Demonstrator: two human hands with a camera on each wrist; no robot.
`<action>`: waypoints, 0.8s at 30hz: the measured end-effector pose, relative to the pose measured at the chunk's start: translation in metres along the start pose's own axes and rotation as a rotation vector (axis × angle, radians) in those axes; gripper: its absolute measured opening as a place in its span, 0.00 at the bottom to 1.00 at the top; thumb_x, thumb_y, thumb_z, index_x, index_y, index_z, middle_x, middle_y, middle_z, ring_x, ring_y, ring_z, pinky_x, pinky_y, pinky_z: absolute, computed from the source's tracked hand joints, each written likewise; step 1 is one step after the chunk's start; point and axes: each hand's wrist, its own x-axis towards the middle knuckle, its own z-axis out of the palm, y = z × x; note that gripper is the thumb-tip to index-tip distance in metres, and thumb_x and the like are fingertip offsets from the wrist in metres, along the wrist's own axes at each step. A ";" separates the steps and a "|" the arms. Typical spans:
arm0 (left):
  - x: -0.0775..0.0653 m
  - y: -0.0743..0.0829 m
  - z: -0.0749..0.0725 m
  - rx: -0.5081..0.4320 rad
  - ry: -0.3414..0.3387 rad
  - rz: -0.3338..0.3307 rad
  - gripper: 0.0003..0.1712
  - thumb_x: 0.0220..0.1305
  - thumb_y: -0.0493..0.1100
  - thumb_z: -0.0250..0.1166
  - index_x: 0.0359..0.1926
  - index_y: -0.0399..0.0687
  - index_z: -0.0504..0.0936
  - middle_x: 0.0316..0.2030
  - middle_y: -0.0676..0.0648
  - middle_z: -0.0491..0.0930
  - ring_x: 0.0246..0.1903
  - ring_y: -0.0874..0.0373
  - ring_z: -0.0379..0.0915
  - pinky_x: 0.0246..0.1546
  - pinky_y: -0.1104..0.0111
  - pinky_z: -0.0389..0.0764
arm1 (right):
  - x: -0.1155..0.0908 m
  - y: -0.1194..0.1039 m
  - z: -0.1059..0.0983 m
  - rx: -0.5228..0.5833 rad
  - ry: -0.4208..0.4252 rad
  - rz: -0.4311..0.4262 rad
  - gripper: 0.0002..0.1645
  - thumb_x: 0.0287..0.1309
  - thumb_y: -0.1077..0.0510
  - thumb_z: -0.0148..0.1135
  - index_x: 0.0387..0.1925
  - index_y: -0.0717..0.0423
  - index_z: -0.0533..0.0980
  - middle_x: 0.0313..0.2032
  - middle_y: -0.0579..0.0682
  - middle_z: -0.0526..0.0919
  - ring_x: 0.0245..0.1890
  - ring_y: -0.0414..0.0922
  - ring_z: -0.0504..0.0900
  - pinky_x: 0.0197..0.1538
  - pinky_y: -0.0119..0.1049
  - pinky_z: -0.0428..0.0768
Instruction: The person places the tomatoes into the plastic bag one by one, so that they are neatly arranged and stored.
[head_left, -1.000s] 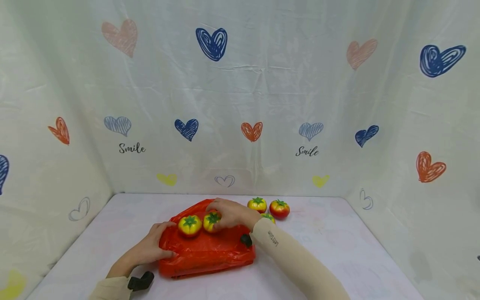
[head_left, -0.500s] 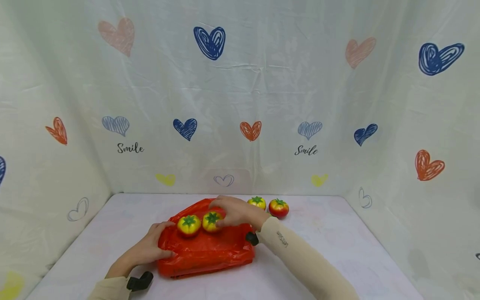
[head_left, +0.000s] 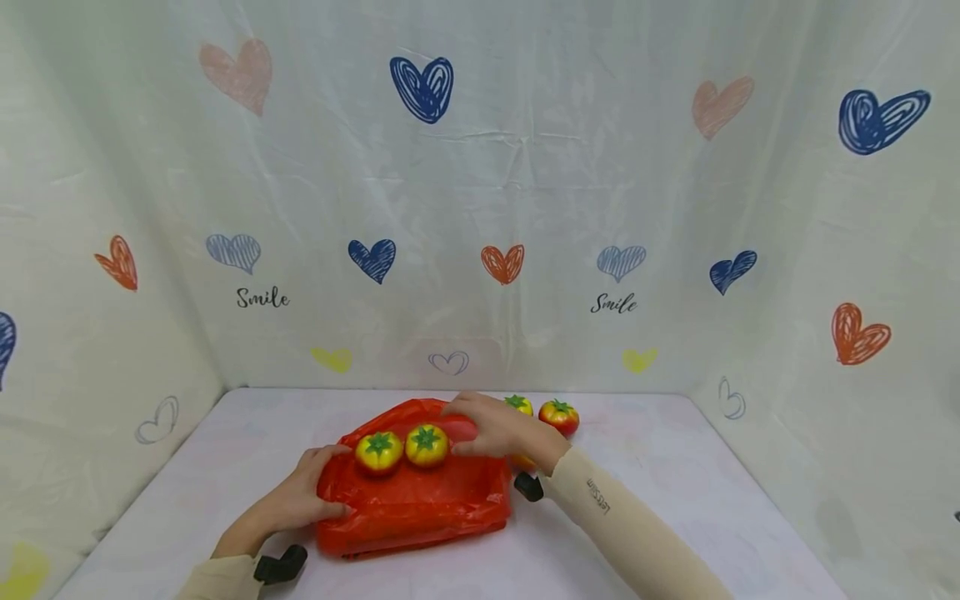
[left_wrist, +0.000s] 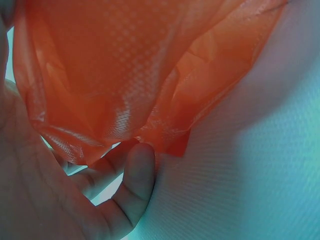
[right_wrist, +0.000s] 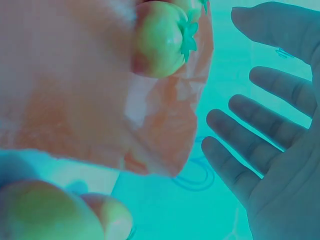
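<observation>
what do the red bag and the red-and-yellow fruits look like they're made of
Red bag: seemingly thin plastic film with a shiny finish, judging by its crinkled folds and bright glints.
Red-and-yellow fruits: smooth and glossy, with bright highlights; possibly moulded plastic, as they look so alike, but the pictures don't settle it.

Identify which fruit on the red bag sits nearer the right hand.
The right fruit of the pair, beside the right hand; the left fruit lies nearer the left hand.

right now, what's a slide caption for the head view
Left hand holds a red bag with two red-yellow fruits; right hand hovers beside them.
</observation>
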 end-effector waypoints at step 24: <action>-0.001 0.001 0.001 0.009 0.006 -0.006 0.49 0.41 0.49 0.77 0.64 0.46 0.63 0.59 0.34 0.58 0.55 0.39 0.63 0.49 0.43 0.74 | -0.056 0.041 0.007 0.020 0.142 0.079 0.26 0.58 0.41 0.60 0.57 0.43 0.74 0.56 0.41 0.73 0.56 0.43 0.71 0.53 0.44 0.78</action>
